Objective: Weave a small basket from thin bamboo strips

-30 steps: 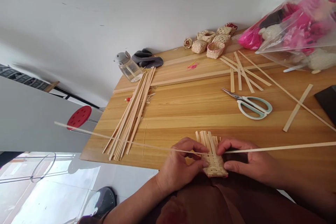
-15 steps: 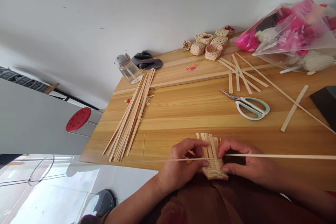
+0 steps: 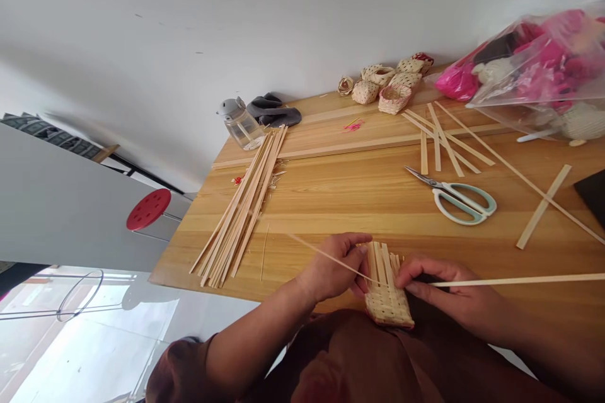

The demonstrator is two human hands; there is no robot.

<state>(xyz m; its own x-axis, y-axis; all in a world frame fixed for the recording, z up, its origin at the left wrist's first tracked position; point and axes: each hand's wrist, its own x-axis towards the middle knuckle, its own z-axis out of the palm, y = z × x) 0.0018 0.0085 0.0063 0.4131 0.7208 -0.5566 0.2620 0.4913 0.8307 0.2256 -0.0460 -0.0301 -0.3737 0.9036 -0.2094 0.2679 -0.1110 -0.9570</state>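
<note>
**Half-woven bamboo basket (image 3: 387, 299) pinched between both hands at the worktop's near edge**

Lying on the near edge of the pine-look worktop (image 3: 354, 201), directly in front of the torso: tight weave at the near end, loose upright strands fanning out at the far end. Left hand (image 3: 328, 267) on the weave's left side, fingers (image 3: 352, 244) curled closed around the upright strands, with a thin bamboo strip (image 3: 326, 256) running out past them toward the far left. Right hand (image 3: 449, 289) on the right side, fingers (image 3: 416, 277) narrowed and pressing on the weave, beside a long flat strip (image 3: 520, 280) reaching off to the right. Whether the two strips are one piece: impossible to tell.

Further along the worktop, left of the hands, a loose bundle of bamboo strips (image 3: 236, 214). To the right, scissors with pale green handles (image 3: 466, 204), lying open-bladed near a scatter of loose strips (image 3: 444, 145). Along the far side, small woven baskets (image 3: 378, 85), a glass jar (image 3: 241, 124), dark cloth (image 3: 274, 112) and a clear plastic bag of pink stuff (image 3: 534, 75). Beyond the worktop's left end, a red stool (image 3: 148, 209).
</note>
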